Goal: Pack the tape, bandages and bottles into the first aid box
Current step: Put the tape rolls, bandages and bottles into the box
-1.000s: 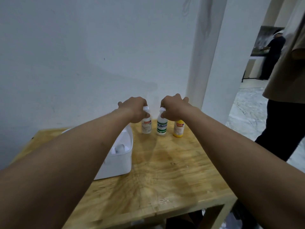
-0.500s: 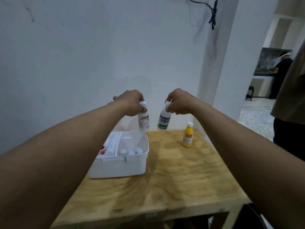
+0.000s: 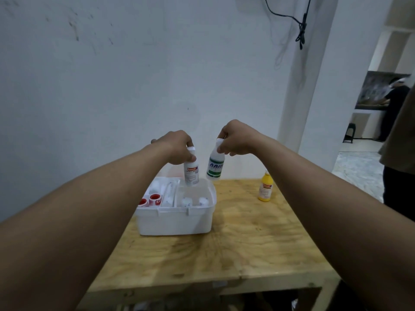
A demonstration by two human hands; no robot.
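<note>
White plastic caps sit pinched in both sets of fingers. The left hand (image 3: 177, 147) closes its fingers around the cap of a white plastic bottle with a red label (image 3: 191, 172), which hangs nearly upright with its base just over the far right compartment of the open white plastic first aid box (image 3: 175, 221). The right hand (image 3: 235, 139) grips the neck of a white plastic bottle with a green and blue label (image 3: 215, 168); this one tilts, base swinging toward 7 o'clock, and hangs above the box's far right corner, just beside the red-labelled bottle at its 3 o'clock without clearly touching it.

Below them, two white-capped bottles (image 3: 194, 202) already stand in the box's right compartment. At the box's 9 o'clock side, two rolls of tape with red cores (image 3: 150, 200) lie in the left compartment, and a long white item fills the middle slot; I cannot tell what it is.

Well apart at 3 o'clock from the box, a small yellow plastic bottle with a white cap (image 3: 265, 187) stands upright on the pale plywood worktop (image 3: 247, 250). A second person in dark trousers (image 3: 399, 182) stands at the right edge.
</note>
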